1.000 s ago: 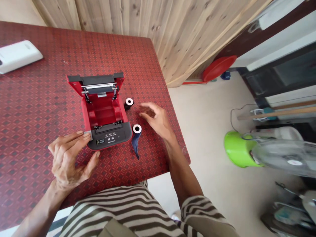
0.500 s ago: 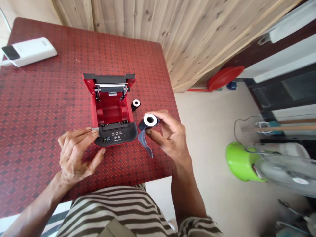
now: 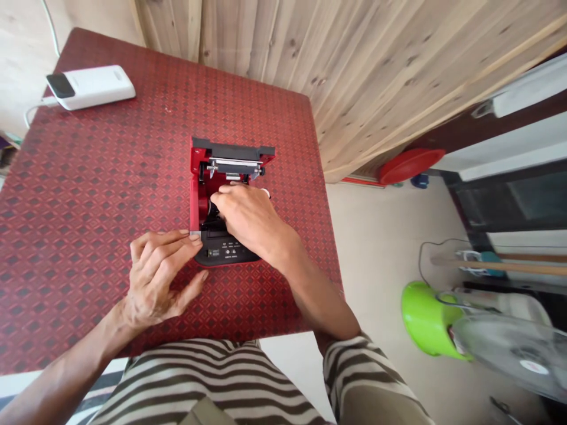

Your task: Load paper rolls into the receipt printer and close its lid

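Note:
A small red and black printer [image 3: 197, 200] stands open on the red patterned table [image 3: 88, 195], its lid [image 3: 233, 150] tipped back. My right hand [image 3: 243, 215] reaches into the open compartment with its fingers curled around a dark roll, which is mostly hidden under the hand. My left hand [image 3: 162, 274] rests on the table at the printer's front left corner, fingertips touching a small grey tab there. A second small roll peeks out just right of my right hand, against the printer's side.
A white power bank [image 3: 91, 85] with a cable lies at the table's far left corner. Wooden wall panels stand behind the table. On the floor to the right are a red basin [image 3: 410, 165], a green fan base [image 3: 425, 310] and cables.
My right hand picked up the dark roll from the table beside the printer and carried it left into the open compartment. My left hand stayed at the printer's corner.

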The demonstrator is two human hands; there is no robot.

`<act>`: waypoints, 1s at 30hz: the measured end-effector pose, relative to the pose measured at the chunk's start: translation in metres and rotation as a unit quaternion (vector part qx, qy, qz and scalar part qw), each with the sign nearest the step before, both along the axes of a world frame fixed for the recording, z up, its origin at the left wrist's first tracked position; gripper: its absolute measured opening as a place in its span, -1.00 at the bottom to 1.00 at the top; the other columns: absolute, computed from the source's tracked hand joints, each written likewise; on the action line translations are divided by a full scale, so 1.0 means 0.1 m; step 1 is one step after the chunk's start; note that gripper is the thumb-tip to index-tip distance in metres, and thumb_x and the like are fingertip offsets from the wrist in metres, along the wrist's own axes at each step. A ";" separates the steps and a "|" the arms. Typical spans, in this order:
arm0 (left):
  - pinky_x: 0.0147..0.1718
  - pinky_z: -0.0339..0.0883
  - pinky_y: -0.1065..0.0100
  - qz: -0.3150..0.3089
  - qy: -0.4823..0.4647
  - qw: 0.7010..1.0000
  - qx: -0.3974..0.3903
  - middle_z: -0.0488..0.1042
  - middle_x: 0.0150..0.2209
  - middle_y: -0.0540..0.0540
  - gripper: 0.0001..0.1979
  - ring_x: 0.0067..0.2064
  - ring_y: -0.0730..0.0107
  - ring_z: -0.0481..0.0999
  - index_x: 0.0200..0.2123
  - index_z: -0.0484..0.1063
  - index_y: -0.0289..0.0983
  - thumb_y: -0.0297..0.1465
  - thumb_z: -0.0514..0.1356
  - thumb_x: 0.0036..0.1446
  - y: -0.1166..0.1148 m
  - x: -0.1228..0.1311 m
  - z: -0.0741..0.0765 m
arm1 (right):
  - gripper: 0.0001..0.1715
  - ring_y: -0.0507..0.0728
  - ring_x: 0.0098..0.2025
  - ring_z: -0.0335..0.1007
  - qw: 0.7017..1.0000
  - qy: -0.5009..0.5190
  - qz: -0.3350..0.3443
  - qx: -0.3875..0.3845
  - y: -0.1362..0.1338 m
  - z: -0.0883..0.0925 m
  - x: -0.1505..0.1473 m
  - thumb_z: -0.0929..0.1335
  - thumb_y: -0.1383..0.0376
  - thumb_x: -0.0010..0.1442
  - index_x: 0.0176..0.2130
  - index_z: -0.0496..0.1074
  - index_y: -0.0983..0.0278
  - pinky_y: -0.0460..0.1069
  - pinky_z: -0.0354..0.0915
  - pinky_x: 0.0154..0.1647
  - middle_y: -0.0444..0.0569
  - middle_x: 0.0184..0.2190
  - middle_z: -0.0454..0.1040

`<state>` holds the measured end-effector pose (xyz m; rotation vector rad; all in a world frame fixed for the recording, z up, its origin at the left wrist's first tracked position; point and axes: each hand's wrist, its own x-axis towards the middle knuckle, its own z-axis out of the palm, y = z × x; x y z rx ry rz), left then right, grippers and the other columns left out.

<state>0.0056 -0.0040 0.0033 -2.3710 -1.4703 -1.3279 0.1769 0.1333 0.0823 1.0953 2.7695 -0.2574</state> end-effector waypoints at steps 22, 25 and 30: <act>0.01 0.49 0.12 0.002 0.030 1.000 -0.007 0.61 0.10 -0.16 -0.25 0.04 0.15 0.63 0.44 0.29 -0.14 -0.29 0.42 0.24 0.18 -0.10 0.38 | -0.74 0.13 -0.08 0.52 0.934 0.355 0.028 0.019 -0.40 -0.15 0.66 0.34 0.47 0.49 -0.04 0.64 0.27 0.10 0.53 0.08 0.01 -0.12 0.67; 0.30 0.36 0.04 0.012 0.074 0.997 0.006 0.38 0.40 -0.25 -0.12 0.36 0.01 0.43 0.53 0.11 -0.25 -0.08 0.36 0.32 0.53 -0.11 0.61 | -0.73 0.14 -0.08 0.51 0.932 0.356 0.006 0.075 -0.48 -0.20 0.65 0.34 0.48 0.49 -0.04 0.65 0.30 0.06 0.52 0.00 0.03 -0.10 0.67; 0.40 0.10 -0.13 -0.035 0.123 0.990 -0.057 0.26 0.47 -0.37 0.17 0.43 -0.16 0.31 0.58 -0.22 -0.47 0.34 0.03 0.34 0.98 -0.04 0.74 | -0.72 0.12 -0.18 0.44 0.928 0.337 -0.011 0.156 -0.61 -0.25 0.64 0.33 0.41 0.52 -0.07 0.65 0.23 0.03 0.49 -0.09 -0.01 -0.19 0.63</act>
